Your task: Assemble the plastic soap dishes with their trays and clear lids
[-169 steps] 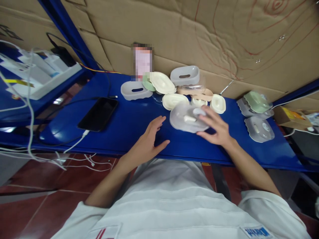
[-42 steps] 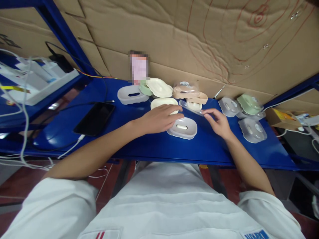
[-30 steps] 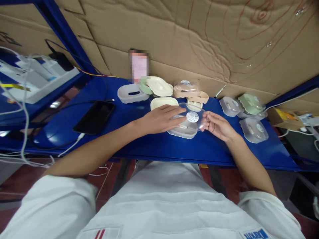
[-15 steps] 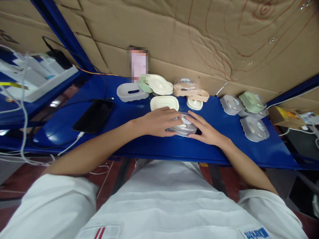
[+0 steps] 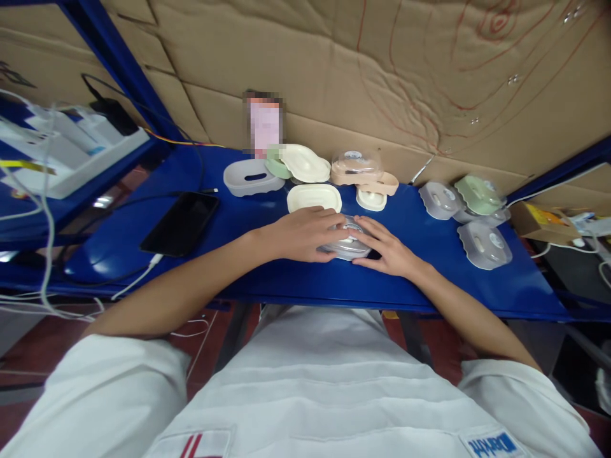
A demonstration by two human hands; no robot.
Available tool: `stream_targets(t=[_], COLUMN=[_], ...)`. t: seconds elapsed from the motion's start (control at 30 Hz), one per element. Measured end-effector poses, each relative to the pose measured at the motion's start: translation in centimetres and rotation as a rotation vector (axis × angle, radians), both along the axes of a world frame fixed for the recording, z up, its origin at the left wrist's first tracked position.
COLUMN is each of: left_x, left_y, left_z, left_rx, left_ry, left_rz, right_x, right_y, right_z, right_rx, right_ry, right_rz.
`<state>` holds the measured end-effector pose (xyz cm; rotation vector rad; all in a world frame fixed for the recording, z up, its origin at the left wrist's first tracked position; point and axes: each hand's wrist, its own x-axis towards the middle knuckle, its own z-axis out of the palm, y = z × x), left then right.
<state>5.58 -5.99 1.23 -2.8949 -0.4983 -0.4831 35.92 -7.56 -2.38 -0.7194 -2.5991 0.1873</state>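
A grey soap box with a clear lid and a round label [image 5: 354, 249] sits on the blue table near its front edge. My left hand [image 5: 310, 234] grips its left side, fingers bent over the lid and thumb low at the front. From the right, my right hand [image 5: 387, 249] holds the other side, fingers on the lid near the label and thumb at the front edge. Both hands hide much of the box. Just behind it lies a cream soap tray [image 5: 314, 197].
Behind are a grey base [image 5: 252, 184], a green part [image 5: 277, 162], a cream piece [image 5: 305, 163], a peach box with clear lid [image 5: 356, 168] and a small cream insert [image 5: 371, 199]. Lidded soap boxes [image 5: 484, 245] sit right. A black phone [image 5: 181, 222] and cables lie left; cardboard [image 5: 310, 63] stands behind.
My right hand has shifted slightly left over the lid, its fingers closer to the label. My left hand stays in about the same place. The view has moved a little.
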Motion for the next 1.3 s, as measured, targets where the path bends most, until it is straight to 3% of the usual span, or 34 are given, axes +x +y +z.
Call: stream_targets(t=[0.17,0.3,0.43,0.57,0.73,0.83,0.97,1.1,1.3], left_x=[0.2,0.4,0.2,-0.2,0.0,0.4,0.7,0.6,0.3], left_y=[-0.1,0.2,0.9,1.5,1.2,0.8,0.6,0.9,1.2], left_z=[-0.1,-0.2,-1.2,-2.0,-1.7,-1.8,-2.2,-2.1,-1.7], left_rx=[0.067,0.087,0.070,0.033,-0.010,-0.078,-0.118,-0.089,-0.066], left_ry=[-0.140,-0.102,0.020,0.138,0.191,0.188,0.139,0.119,0.163], left_rz=[0.134,0.280,0.352,0.361,0.259,0.149,0.076,0.140,0.279], right_x=[2.7,7.8,13.4,16.4,16.6,15.1,10.2,5.1,4.2], right_y=[1.5,4.1,7.3,9.1,9.2,8.8,7.8,6.7,6.4], right_z=[1.8,3.2,2.5,1.1,0.6,1.0,0.8,-0.5,-1.3], right_rx=[0.101,0.283,0.476,0.401,0.323,0.369,0.292,0.138,0.062], right_ry=[0.084,0.207,0.341,0.332,0.166,0.113,0.002,-0.155,-0.127], right_rz=[-0.062,-0.438,-0.872,-1.107,-1.211,-1.183,-0.814,-0.529,-0.461])
